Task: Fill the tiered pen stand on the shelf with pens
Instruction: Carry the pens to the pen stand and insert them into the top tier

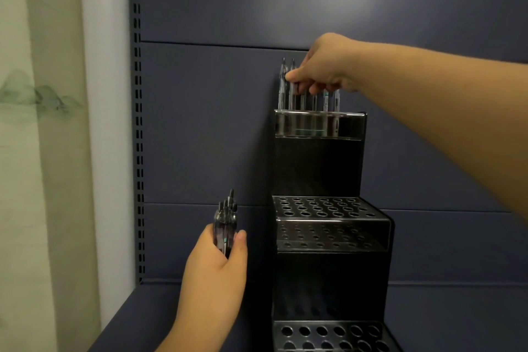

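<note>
A black tiered pen stand (317, 168) stands on the dark blue shelf, with three stepped rows of round holes. Several clear pens (308, 100) stand upright in its top tier. My right hand (325, 68) reaches over that tier and pinches one of these pens near its upper end. The middle tier (323, 207) and bottom tier (328, 333) show only bare holes. To the left of the stand, my left hand (220, 257) grips a bundle of clear pens (225, 223), tips up.
The shelf's blue back panel (257, 8) rises close behind the stand. A slotted upright rail (138, 123) runs down the left side, beside a pale wall (43, 151). The shelf floor (148, 308) lies left of the stand.
</note>
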`<action>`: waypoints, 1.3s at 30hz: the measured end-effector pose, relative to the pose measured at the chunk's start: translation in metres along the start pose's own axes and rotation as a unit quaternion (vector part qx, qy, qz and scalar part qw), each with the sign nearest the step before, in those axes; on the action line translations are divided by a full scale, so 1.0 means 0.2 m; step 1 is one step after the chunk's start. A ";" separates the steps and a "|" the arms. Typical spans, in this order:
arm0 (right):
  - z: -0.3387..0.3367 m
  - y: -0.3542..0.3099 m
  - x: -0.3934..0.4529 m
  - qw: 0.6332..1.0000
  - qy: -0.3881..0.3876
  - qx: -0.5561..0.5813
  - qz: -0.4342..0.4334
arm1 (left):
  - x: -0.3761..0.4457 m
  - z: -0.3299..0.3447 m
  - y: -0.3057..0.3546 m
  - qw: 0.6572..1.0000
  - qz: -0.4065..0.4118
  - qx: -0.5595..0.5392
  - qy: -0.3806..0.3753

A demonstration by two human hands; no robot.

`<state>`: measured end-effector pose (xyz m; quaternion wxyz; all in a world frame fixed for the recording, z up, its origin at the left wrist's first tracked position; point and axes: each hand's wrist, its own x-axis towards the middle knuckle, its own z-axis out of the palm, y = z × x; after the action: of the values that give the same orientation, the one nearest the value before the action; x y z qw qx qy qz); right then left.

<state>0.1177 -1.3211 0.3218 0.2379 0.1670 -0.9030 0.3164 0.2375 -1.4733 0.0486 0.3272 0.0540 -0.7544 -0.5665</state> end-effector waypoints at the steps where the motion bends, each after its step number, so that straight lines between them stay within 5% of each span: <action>1: 0.00 0.01 -0.01 1.000 0.005 0.000 -0.003 | 0.00 0.00 0.00 1.000 0.001 0.000 0.002; 7: -0.02 0.03 -0.10 0.999 0.029 -0.017 -0.013 | 0.00 0.00 -0.02 1.000 0.004 0.010 0.001; 11: 0.02 0.01 -0.34 0.986 0.109 -0.039 -0.124 | 0.00 0.01 -0.03 1.000 0.018 0.007 -0.002; 18: 0.36 0.02 -0.85 0.958 -0.087 -0.165 -0.217 | 0.00 0.01 -0.03 0.999 0.035 -0.024 -0.006; 24: 0.56 -0.02 -0.95 0.906 -0.016 -0.286 -0.310 | -0.01 0.00 -0.03 0.995 0.084 -0.044 0.009; 36: 0.60 -0.05 -0.90 0.973 -0.064 -0.125 -0.184 | -0.01 -0.03 -0.02 0.996 0.084 -0.004 0.031; 39: 0.51 -0.04 -0.84 0.987 -0.026 -0.035 -0.153 | 0.00 -0.02 -0.02 0.997 0.071 -0.018 0.024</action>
<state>0.2281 -1.3685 0.1665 0.2654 0.3026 -0.8833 0.2403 0.2393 -1.4780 0.0449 0.3855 0.0080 -0.7380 -0.5538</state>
